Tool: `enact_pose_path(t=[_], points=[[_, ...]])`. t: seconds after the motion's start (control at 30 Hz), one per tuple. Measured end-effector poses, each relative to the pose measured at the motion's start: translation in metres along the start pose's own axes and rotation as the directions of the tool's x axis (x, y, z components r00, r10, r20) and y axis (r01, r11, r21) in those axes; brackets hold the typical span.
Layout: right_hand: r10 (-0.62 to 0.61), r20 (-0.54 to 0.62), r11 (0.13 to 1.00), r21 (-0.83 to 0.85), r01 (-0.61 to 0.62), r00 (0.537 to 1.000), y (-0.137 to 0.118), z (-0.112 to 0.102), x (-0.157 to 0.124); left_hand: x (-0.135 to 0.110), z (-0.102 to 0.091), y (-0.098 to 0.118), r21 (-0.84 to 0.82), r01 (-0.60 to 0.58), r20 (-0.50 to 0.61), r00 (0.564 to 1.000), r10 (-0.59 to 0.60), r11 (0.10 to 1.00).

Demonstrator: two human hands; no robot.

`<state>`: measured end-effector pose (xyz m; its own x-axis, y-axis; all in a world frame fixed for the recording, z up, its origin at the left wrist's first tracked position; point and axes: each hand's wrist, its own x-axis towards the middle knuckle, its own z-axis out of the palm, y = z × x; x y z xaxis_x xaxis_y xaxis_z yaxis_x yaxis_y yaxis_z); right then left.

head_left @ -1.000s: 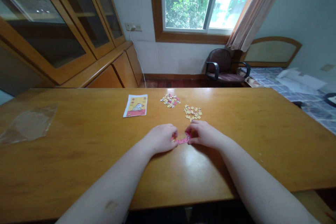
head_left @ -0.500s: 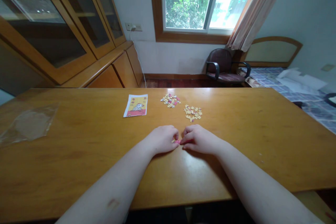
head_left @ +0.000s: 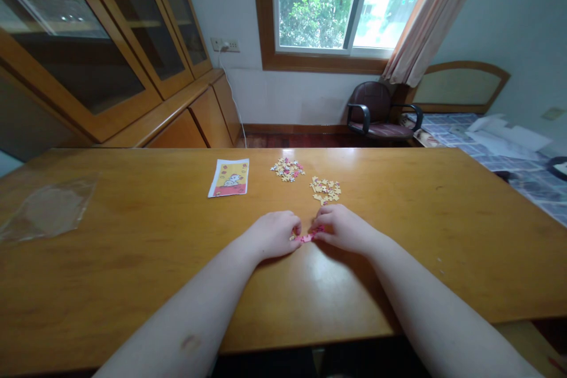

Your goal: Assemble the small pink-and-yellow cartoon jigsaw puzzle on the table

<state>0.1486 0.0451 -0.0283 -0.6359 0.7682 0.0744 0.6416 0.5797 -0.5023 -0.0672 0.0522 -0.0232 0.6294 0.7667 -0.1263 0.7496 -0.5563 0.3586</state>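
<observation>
A short pink strip of joined puzzle pieces [head_left: 305,238] lies on the wooden table [head_left: 133,230] between my hands. My left hand [head_left: 274,233] pinches its left end with curled fingers. My right hand [head_left: 343,227] pinches the right end, fingers closed on it. Just beyond my right hand lies a small heap of yellow loose puzzle pieces [head_left: 325,189]. A second heap of mixed pink and yellow pieces [head_left: 287,169] sits further back. A printed picture card [head_left: 229,177] lies flat to the left of the heaps.
A crumpled clear plastic bag [head_left: 48,208] lies at the table's left end. Wooden glass-door cabinets [head_left: 101,41] stand at the left. Beyond the table are a dark armchair [head_left: 376,112], a window and a bed [head_left: 509,153] at the right.
My right hand slid in against the left hand half a second ago, then drew back right and slightly away, uncovering the pink strip again. My left hand stayed put.
</observation>
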Motion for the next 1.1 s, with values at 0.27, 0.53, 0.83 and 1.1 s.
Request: enact_pose_path(t=[0.27, 0.53, 0.83, 1.1], points=[[-0.038, 0.084, 0.998, 0.048, 0.035, 0.996, -0.006, 0.004, -0.001, 0.001, 0.002, -0.002, 0.002, 0.011, 0.016, 1.0, -0.011, 1.0], [0.026, 0.027, 1.0, -0.011, -0.025, 0.999, -0.003, -0.004, -0.001, 0.0, -0.001, 0.001, -0.009, -0.017, -0.007, 1.0, 0.017, 1.0], [0.192, 0.027, 0.977, -0.103, -0.188, 0.981, 0.002, -0.007, -0.001, 0.0, 0.0, 0.002, -0.005, -0.03, 0.014, 0.999, 0.031, 1.0], [0.272, 0.066, 0.962, -0.049, -0.27, 0.96, 0.001, -0.009, -0.003, -0.002, -0.007, -0.005, -0.028, 0.107, -0.007, 0.994, -0.107, 0.994]])
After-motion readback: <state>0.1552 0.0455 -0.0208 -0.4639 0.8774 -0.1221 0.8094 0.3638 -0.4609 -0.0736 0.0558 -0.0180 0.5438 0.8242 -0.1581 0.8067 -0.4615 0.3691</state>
